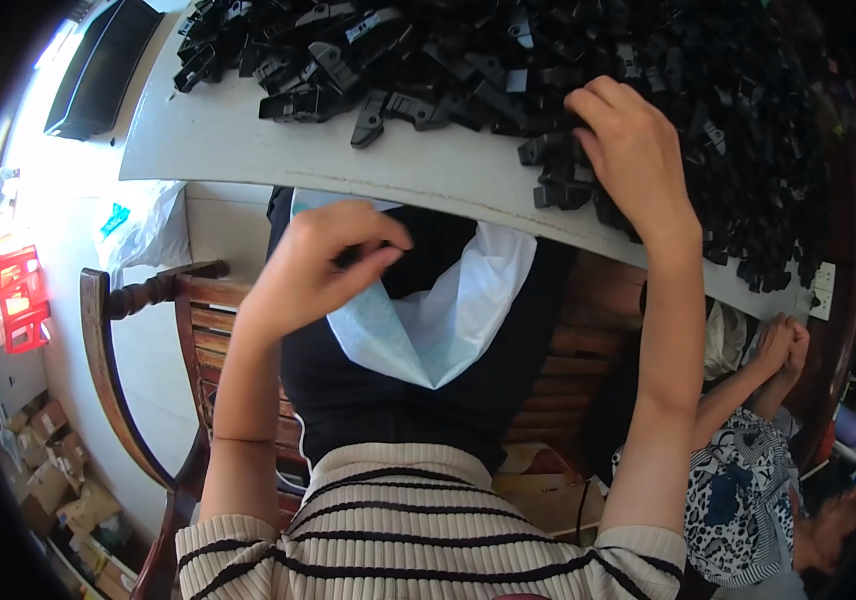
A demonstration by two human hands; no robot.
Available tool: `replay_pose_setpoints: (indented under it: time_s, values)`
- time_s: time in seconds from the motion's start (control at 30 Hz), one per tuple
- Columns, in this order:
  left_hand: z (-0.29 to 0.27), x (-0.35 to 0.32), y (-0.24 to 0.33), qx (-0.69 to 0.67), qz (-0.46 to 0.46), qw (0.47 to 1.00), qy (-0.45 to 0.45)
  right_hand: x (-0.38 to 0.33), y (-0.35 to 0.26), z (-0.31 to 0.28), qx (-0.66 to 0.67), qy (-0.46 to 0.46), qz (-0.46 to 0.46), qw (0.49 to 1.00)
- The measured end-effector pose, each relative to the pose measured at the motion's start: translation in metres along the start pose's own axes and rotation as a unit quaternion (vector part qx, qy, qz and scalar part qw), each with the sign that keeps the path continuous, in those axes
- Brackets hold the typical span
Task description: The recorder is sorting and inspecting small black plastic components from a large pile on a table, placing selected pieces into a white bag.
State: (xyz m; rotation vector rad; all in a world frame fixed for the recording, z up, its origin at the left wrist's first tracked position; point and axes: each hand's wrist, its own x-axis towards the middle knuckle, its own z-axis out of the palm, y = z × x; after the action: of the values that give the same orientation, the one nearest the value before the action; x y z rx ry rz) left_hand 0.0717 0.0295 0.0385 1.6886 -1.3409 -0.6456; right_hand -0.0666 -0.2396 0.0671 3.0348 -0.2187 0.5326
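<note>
A large heap of black moulded plastic parts [448, 60] covers the far and right side of the white table [218, 140]. At the heap's near edge my right hand [638, 150] curls its fingers and thumb round a black plastic part [553, 150], partly hidden by the hand. Over my lap, in front of the table edge, my left hand [323, 255] is bent with thumb and fingertips close together in a pinch; anything between them is too small to make out. Below it a white plastic bag [428, 345] lies spread on my lap, its mouth open.
A wooden chair arm [113, 370] curves at my left. On the right another person's hands [788, 345] are near the table edge, by a white power socket [823, 290]. A red stool [20, 295] and cartons [53, 460] stand on the floor at left.
</note>
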Motion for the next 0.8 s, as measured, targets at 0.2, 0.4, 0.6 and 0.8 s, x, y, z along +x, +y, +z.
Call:
replay_pose_setpoints:
  time_s: [0.2,0.4,0.6,0.8]
  values:
    - [0.004,-0.01,-0.021,0.108,-0.051,0.984,-0.134,-0.003,0.001,0.002,-0.007,-0.016,0.015,1.0]
    - [0.059,0.019,-0.117,0.175,0.041,0.919,-0.351,0.013,-0.015,-0.021,0.035,-0.023,-0.01,0.999]
    - [0.112,0.048,-0.152,0.368,-0.027,0.679,-0.635,0.01,-0.006,-0.021,0.032,-0.036,-0.027,0.999]
    - [0.154,0.008,-0.203,0.39,0.032,0.696,-0.603,0.014,0.011,0.02,0.334,0.279,-0.17,0.884]
